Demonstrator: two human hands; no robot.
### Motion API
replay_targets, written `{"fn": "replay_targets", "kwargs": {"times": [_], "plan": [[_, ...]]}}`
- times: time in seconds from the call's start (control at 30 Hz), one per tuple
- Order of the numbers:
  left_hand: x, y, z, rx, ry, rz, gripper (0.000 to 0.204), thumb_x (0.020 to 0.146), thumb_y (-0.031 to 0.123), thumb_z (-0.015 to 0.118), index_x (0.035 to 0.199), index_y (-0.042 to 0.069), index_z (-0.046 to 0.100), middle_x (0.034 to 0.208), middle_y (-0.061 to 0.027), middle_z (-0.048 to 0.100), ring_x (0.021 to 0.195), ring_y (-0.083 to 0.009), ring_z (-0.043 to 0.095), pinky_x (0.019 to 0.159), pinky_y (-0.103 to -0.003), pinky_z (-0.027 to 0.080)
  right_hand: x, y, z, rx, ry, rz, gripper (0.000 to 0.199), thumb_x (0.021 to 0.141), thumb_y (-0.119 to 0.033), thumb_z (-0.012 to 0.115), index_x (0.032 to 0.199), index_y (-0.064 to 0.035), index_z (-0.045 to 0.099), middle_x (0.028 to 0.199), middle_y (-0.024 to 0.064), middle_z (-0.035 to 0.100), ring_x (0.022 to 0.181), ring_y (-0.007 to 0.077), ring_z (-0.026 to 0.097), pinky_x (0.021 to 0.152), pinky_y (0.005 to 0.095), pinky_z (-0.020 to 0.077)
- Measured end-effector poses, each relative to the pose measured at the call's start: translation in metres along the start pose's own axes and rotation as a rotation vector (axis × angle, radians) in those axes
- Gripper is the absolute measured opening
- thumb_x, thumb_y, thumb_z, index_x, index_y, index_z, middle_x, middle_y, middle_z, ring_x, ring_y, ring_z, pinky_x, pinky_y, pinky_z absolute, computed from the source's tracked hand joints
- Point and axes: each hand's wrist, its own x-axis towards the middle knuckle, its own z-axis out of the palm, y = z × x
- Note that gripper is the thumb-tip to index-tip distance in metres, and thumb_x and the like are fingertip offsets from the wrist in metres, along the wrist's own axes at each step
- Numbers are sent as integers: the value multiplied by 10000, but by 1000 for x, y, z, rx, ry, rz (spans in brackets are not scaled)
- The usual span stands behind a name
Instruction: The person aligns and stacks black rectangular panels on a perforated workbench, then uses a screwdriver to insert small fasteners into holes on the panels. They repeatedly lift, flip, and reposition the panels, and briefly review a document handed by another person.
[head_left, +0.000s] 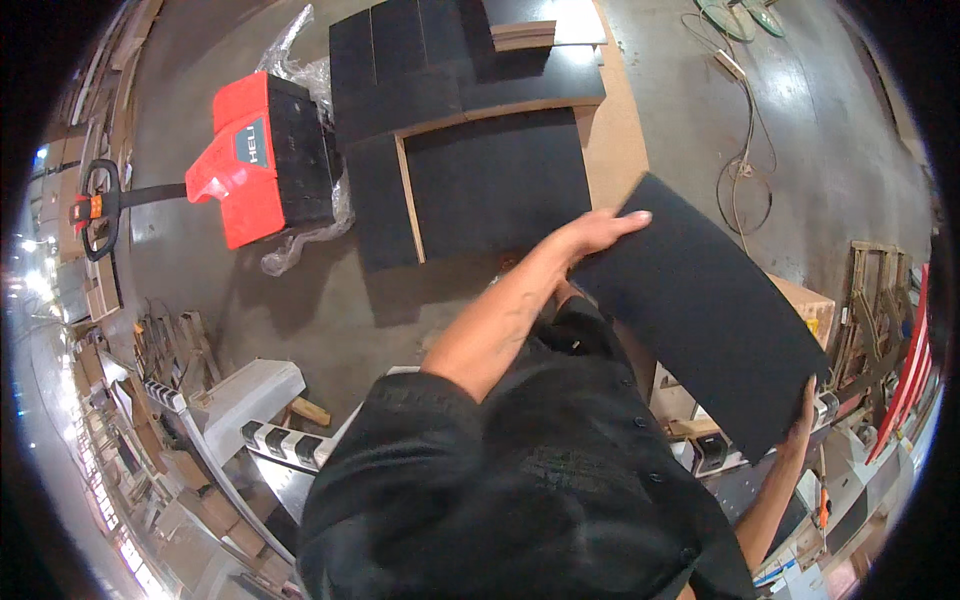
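A flat rectangular black panel (705,310) is held slantwise in front of me, to the right of my body. My left hand (605,232) grips its upper left end, with the thumb lying on the black face and the fingers out of sight. At the lower right end my right hand (798,422) is closed on the edge, its fingers partly hidden by the panel. Beyond my left hand lies a stack of black panels (490,165) with brown edges. A few narrow strips (524,36) rest on the far part of that stack.
To the left of the stack stands a red and black pallet truck (250,160), its handle pointing left. Clear plastic wrap (300,70) bunches around it. A cable (745,170) is looped on the floor at right. Rollers (285,445) and a wooden pallet (870,290) flank me.
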Motion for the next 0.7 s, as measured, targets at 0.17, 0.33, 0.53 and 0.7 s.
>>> {"fn": "replay_targets", "kwargs": {"times": [0.17, 0.33, 0.53, 0.7], "plan": [[-91, -11, -90, 130, 549, 73, 1042, 972, 592, 677, 1591, -143, 272, 1643, -286, 370, 1522, -352, 387, 1245, -398, 306, 113, 16, 128, -21, -278, 195, 696, 1008, -544, 655, 1477, -39, 556, 1430, 108, 635, 1249, 263, 635, 1081, 410, 500], [-158, -105, -191, -142, 684, 242, 793, 1034, 401, 678, 1594, -50, 345, 1593, -184, 470, 1462, -280, 453, 1224, -393, 336, 218, 95, 279, -200, -470, 400, 718, 911, -547, 720, 1421, -52, 613, 1431, 112, 634, 1311, 279, 594, 1134, 452, 441], [-166, -295, -271, -469, 1080, 327, 652, 1030, 285, 695, 1562, 15, 431, 1534, -109, 528, 1384, -246, 509, 1178, -397, 390, 321, 242, 459, -592, -436, 513, 806, 901, -600, 689, 1500, -77, 556, 1484, 185, 588, 1357, 339, 553, 1172, 463, 385], [-131, -427, -293, -1154, 1073, 408, 710, 1007, 409, 704, 1552, 34, 446, 1548, -117, 515, 1398, -304, 508, 1190, -457, 393, 402, 341, 596, -1014, -832, 456, 999, 822, -696, 703, 1550, -48, 486, 1565, 219, 499, 1422, 367, 481, 1205, 461, 326]]}}
